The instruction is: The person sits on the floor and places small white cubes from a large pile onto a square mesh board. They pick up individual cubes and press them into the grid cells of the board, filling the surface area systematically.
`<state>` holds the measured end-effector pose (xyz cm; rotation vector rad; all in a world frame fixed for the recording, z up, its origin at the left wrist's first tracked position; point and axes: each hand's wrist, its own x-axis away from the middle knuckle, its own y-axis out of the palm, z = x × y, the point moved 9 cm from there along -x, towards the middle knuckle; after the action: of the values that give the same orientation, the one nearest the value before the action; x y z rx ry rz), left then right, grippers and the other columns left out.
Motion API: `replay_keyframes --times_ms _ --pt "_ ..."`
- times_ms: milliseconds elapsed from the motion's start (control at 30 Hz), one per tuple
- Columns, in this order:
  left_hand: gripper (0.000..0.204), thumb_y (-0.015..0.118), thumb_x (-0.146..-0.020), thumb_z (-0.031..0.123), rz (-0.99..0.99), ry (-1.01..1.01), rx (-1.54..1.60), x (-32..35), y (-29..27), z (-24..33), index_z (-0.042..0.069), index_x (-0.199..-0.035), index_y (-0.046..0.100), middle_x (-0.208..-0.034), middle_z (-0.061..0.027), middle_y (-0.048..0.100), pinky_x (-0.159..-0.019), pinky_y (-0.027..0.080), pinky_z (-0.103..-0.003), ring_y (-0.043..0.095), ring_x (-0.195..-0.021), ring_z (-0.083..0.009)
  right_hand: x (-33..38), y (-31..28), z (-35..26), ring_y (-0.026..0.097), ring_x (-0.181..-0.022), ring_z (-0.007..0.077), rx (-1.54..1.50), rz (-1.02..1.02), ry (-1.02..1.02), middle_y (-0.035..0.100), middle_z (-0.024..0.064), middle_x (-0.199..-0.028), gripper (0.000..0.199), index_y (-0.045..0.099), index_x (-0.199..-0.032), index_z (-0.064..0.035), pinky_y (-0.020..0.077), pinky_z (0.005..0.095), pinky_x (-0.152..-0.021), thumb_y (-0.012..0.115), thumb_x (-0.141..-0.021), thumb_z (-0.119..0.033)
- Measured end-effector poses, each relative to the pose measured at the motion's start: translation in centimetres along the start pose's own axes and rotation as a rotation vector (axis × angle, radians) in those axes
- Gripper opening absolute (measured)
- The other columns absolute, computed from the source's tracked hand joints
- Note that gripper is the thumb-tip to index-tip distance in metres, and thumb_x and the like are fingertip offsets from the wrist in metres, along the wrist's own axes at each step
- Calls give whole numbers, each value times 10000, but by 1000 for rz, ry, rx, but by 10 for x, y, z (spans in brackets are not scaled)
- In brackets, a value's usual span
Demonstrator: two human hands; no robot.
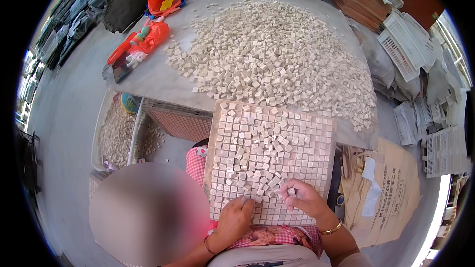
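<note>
Cubes of whitish stone are lying loose on a flat tan grid tray, and by its near edge the right hand is pinching one while the left hand is curling, its hold hidden.

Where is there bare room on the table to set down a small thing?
Bare grey tabletop shows between the nearer orange bag, the big tile pile and the front edge. Crowded: that pile, and the tile-covered board.
</note>
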<state>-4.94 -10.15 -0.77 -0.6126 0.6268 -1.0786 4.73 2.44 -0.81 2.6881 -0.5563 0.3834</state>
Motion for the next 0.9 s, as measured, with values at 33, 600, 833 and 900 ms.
replay_keyframes --times_ms 33,600,833,900 --pt "213 620 -677 21 -27 2 -14 -2 3 1 49 -887 602 -739 -112 518 -604 474 -404 553 -693 -309 3 1 -3 552 -736 145 286 1 -69 553 31 -861 293 565 -1108 -31 477 267 -632 665 -878 -182" --pt "235 668 -675 66 -134 64 -39 -9 -1 9 27 -898 605 -862 -120 543 -702 464 -387 544 -804 -315 15 -14 4 574 -819 120 -113 45 -43 595 11 -942 223 599 -976 -17 476 252 -672 644 -903 -223" --pt "264 642 -654 45 -194 95 -68 -12 2 13 22 -910 580 -918 -140 537 -748 470 -400 546 -858 -335 16 -6 6 575 -722 154 563 132 -93 599 45 -863 189 636 -949 -19 475 278 -615 700 -837 -157" --pt "271 632 -654 34 -167 101 -32 -12 0 16 23 -920 579 -951 -146 550 -757 474 -404 550 -874 -337 10 11 3 588 -697 186 884 157 -227 599 59 -846 196 645 -936 -34 478 301 -583 722 -800 -153"
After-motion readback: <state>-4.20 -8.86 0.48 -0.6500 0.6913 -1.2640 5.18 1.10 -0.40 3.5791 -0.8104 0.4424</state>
